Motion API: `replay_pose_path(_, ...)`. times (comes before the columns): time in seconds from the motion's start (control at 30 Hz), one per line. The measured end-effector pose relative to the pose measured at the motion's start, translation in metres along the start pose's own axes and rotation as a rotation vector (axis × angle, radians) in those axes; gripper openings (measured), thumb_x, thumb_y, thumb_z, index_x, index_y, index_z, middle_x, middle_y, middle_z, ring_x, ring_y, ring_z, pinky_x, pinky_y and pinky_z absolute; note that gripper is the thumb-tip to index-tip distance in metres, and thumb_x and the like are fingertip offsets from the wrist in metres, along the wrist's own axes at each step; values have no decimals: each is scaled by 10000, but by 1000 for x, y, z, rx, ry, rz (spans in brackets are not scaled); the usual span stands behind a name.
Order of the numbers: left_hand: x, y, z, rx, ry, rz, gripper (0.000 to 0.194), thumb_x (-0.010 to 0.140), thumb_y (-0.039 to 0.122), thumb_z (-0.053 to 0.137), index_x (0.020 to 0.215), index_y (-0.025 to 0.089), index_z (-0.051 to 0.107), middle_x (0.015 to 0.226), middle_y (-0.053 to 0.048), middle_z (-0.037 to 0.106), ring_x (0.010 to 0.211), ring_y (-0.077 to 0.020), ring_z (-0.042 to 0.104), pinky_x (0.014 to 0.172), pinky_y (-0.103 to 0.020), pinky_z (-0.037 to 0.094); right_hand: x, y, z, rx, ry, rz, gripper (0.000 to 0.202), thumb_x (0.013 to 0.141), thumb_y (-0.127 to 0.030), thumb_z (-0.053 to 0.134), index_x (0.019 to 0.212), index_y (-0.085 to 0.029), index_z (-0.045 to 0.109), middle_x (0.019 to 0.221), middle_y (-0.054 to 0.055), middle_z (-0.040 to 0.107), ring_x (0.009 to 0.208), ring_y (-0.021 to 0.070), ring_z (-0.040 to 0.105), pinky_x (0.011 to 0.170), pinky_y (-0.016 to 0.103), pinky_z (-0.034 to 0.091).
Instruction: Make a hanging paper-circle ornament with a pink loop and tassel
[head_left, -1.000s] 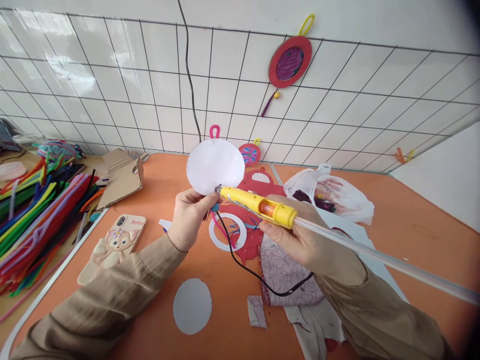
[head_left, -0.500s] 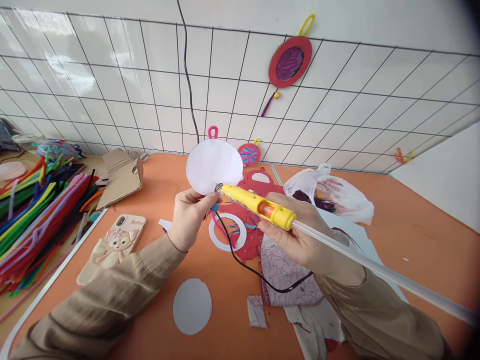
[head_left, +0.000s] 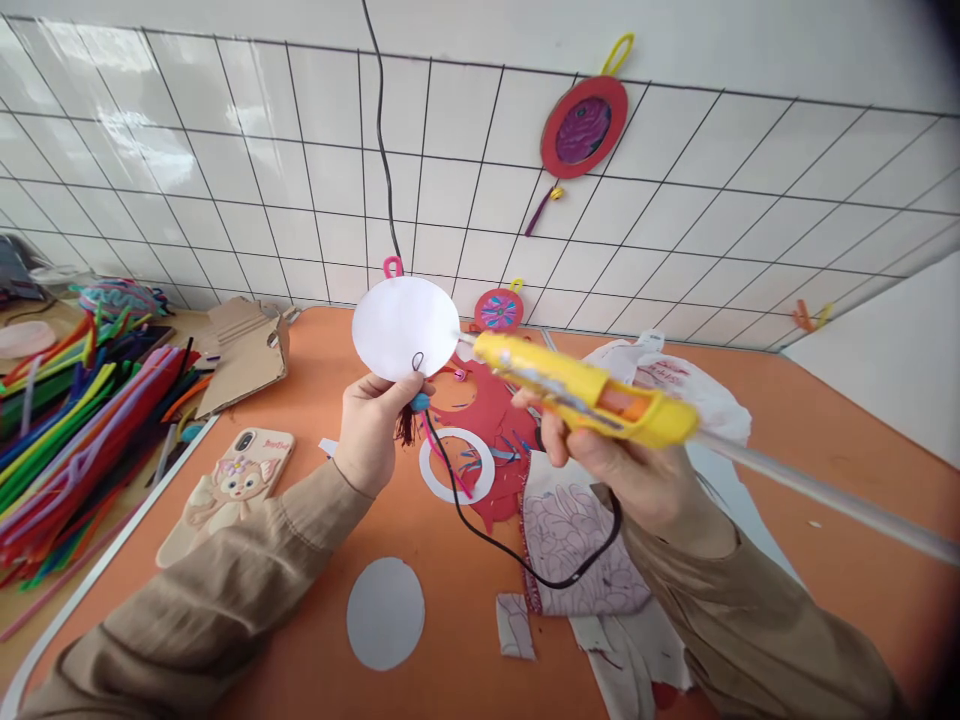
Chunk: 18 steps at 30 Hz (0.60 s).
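My left hand (head_left: 369, 425) pinches the lower edge of a white paper disc (head_left: 403, 318), held upright with a pink loop (head_left: 392, 267) at its top. Under my thumb a dark cord loop (head_left: 418, 361) lies against the disc, and a dark tassel (head_left: 406, 426) with a blue bead (head_left: 420, 402) hangs below. My right hand (head_left: 622, 462) is wrapped round a yellow hot glue gun (head_left: 577, 385). A long clear glue stick (head_left: 817, 492) sticks out of its back. The nozzle points left, close to the disc's right edge; whether it touches I cannot tell.
A white paper ring (head_left: 429, 478) and red paper scraps (head_left: 504, 400) lie behind my hands. The gun's black cable (head_left: 517, 550) crosses printed cloth (head_left: 574, 520). Nearer are a grey-white disc (head_left: 385, 613) and, at left, a phone (head_left: 238, 480) and pipe cleaners (head_left: 90, 430). A plastic bag (head_left: 712, 395) lies right.
The glue gun has swung right and up, away from the disc's lower edge, uncovering the cord loop. The disc has shifted slightly left in my left hand.
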<state>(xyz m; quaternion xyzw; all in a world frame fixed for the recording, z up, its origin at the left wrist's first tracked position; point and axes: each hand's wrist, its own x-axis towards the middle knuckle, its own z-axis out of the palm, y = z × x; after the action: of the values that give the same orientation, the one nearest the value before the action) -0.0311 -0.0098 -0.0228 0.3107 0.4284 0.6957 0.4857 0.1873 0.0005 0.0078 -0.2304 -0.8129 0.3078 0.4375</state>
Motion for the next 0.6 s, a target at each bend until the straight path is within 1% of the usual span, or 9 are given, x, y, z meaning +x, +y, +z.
replay_pose_path(0.1, 3, 11, 1, -56, 44, 95, 138, 625, 246, 797, 606, 140, 710, 607, -31, 672, 546, -82, 518, 535, -212, 431, 10, 18, -4, 20, 153, -13, 189, 976, -379, 486, 1047, -252, 607, 896, 39, 670, 691, 165, 628, 645, 342, 529)
replay_pose_path(0.13, 3, 17, 1, -66, 58, 143, 132, 628, 240, 792, 603, 143, 706, 605, -30, 670, 545, -85, 520, 527, -213, 429, 16, 25, -4, -27, 178, -23, 195, 972, -385, 492, 1037, -251, 618, 888, 37, 680, 710, 174, 646, 676, 357, 544)
replay_pose_path(0.2, 4, 35, 1, -83, 100, 249, 102, 631, 225, 782, 620, 157, 707, 602, -23, 670, 546, -92, 531, 519, -218, 435, 33, 40, -3, -152, 138, 16, 259, 968, -429, 473, 920, -234, 637, 799, 27, 691, 598, 167, 632, 596, 346, 536)
replay_pose_path(0.23, 3, 44, 0, -82, 121, 300, 93, 625, 211, 778, 613, 163, 699, 602, -21, 670, 558, -100, 548, 516, -219, 440, 43, 47, -1, -250, 149, 20, 239, 940, -442, 515, 953, -235, 635, 767, 22, 691, 580, 176, 629, 568, 343, 529)
replay_pose_path(0.27, 2, 54, 0, -77, 143, 354, 106, 626, 205, 774, 586, 171, 682, 596, -17, 664, 574, -106, 564, 516, -218, 444, 52, 53, 4, -368, 114, 17, 242, 904, -429, 572, 1044, -240, 630, 847, 31, 715, 678, 206, 667, 627, 365, 546)
replay_pose_path(0.33, -2, 71, -1, -58, 156, 429, 124, 644, 191, 770, 566, 184, 674, 596, -14, 656, 597, -113, 577, 526, -224, 458, 69, 65, 20, -533, -84, 12, 438, 878, -337, 608, 1293, -224, 526, 1110, 76, 708, 978, 264, 681, 824, 417, 545)
replay_pose_path(0.4, -7, 82, -2, -24, 145, 483, 136, 668, 197, 772, 563, 204, 687, 602, -16, 658, 598, -121, 573, 522, -239, 461, 81, 77, 44, -621, -260, 6, 541, 883, -263, 581, 1393, -183, 422, 1251, 113, 654, 1069, 264, 657, 871, 397, 528)
replay_pose_path(0.47, -12, 85, -2, 11, 120, 471, 156, 689, 199, 769, 557, 219, 688, 612, -17, 667, 609, -127, 575, 518, -244, 460, 91, 91, 73, -683, -422, -23, 534, 905, -205, 518, 1418, -178, 371, 1262, 108, 643, 1068, 242, 653, 841, 355, 524)
replay_pose_path(0.6, -14, 73, 1, 25, 38, 332, 130, 673, 160, 735, 553, 185, 692, 573, -22, 652, 550, -111, 563, 468, -222, 418, 105, 117, 127, -749, -487, -24, 400, 877, -163, 554, 1272, -191, 496, 1053, 102, 691, 930, 265, 661, 770, 374, 509)
